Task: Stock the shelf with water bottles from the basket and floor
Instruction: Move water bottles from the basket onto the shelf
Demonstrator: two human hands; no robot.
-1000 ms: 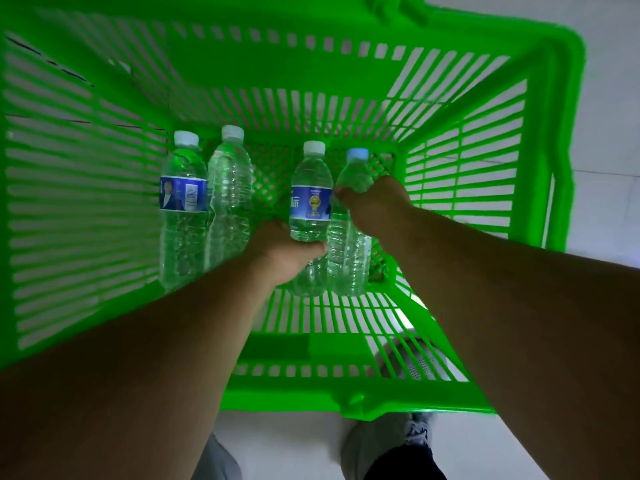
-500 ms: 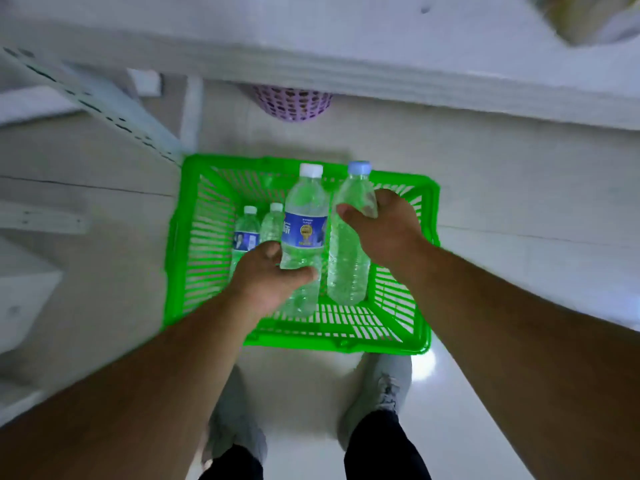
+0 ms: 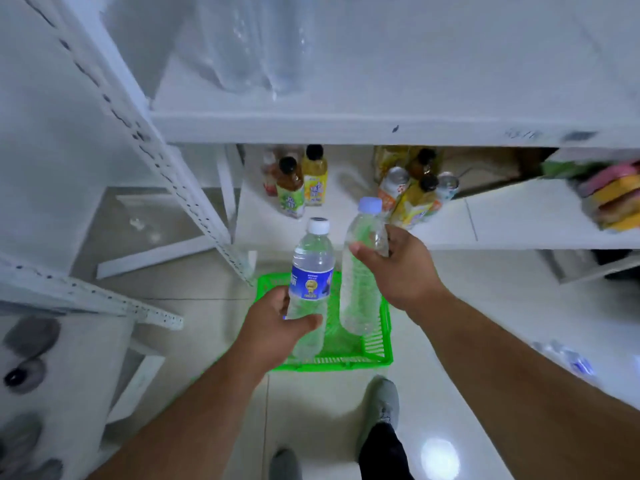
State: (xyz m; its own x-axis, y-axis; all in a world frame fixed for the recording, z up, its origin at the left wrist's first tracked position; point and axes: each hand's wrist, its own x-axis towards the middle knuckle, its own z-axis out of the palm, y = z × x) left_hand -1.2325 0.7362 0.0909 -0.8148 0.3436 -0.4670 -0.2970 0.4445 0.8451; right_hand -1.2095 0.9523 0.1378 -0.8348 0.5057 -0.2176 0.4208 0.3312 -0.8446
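Observation:
My left hand (image 3: 273,327) grips the lower body of a clear water bottle with a blue label and white cap (image 3: 311,271). My right hand (image 3: 398,268) holds an unlabelled clear bottle with a pale blue cap (image 3: 358,289) near its shoulder. Both bottles are upright in the air, well above the green basket (image 3: 375,344) on the floor; my arms and the bottles hide most of its inside. Ahead stands the white shelf (image 3: 346,128), with several clear bottles (image 3: 249,46) blurred on its upper board.
The lower shelf board (image 3: 519,220) carries juice bottles (image 3: 301,188) and cans (image 3: 415,192), with coloured packs (image 3: 613,199) at the right. A slotted white upright (image 3: 156,147) slants down on the left. More bottles lie on the floor at right (image 3: 568,358). My feet stand behind the basket.
Both hands have lifted their bottles out of the basket and up towards the shelf. My view has risen from inside the basket to the shelves.

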